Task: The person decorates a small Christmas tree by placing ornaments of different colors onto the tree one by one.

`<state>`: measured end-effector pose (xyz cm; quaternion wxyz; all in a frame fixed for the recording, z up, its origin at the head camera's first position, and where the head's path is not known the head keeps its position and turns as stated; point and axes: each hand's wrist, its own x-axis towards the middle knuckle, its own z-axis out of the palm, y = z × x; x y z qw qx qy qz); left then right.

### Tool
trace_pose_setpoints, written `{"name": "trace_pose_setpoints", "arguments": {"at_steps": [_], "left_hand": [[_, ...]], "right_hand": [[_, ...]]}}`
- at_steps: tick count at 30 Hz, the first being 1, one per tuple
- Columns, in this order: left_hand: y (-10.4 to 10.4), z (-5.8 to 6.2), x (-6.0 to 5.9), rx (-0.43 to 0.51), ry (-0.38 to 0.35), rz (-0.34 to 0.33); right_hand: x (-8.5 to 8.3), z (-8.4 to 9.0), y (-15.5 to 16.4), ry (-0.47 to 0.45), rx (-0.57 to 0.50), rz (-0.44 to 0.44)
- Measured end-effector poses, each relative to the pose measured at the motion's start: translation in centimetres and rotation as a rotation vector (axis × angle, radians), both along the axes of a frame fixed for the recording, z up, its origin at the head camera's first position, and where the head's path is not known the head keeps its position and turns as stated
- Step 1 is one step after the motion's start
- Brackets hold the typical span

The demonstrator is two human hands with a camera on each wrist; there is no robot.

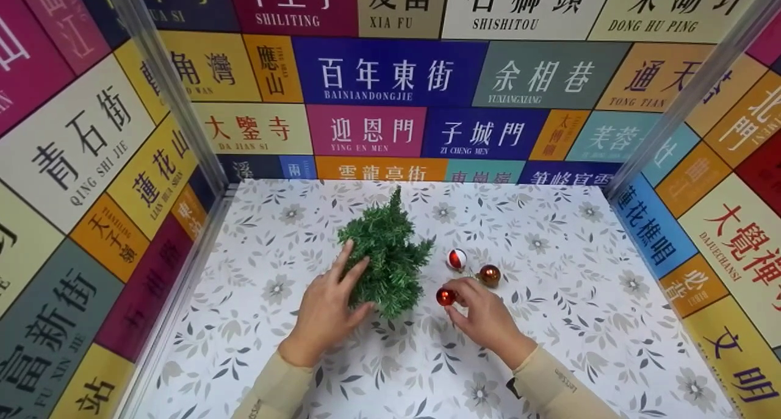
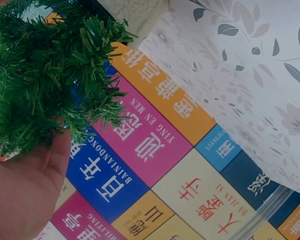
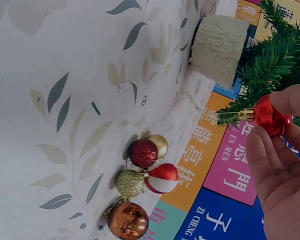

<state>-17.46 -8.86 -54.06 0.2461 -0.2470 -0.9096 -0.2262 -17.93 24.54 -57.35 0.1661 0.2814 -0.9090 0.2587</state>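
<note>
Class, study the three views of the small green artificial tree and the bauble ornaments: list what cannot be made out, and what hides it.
- Base of the small green artificial tree: head view, hidden by its branches and the left hand.
- Left fingers: left wrist view, behind the foliage.
- Glittery red and gold baubles: head view shows only three ornaments; the rest are hidden or too small.
- Hanging loop of the shiny red bauble pinched by the right hand: too small.

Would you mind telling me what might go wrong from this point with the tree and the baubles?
The right hand only pinches the red bauble at its fingertips, so it might slip and roll. The tree seems steadied just by the left hand; a push while hanging could tip it. The loose baubles lie close by the right hand and could be knocked away.
</note>
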Motion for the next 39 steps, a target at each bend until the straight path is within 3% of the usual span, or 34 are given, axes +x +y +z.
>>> {"name": "trace_pose_setpoints", "arguments": {"at_steps": [11,26,39], "left_hand": [[0.0,0.0,0.0,-0.004,0.017,-0.004],[0.3,-0.1,0.0,-0.011,0.043,0.006],[0.6,0.1,0.2,-0.047,0.074,0.045]], "right_hand": [[1.0,1.7,-0.8,0.049,-0.143,0.126],[1.9,3.6,-2.2,-0.006,-0.293,0.307],[1.9,3.7,-2.6,-0.018,-0.311,0.323]]}}
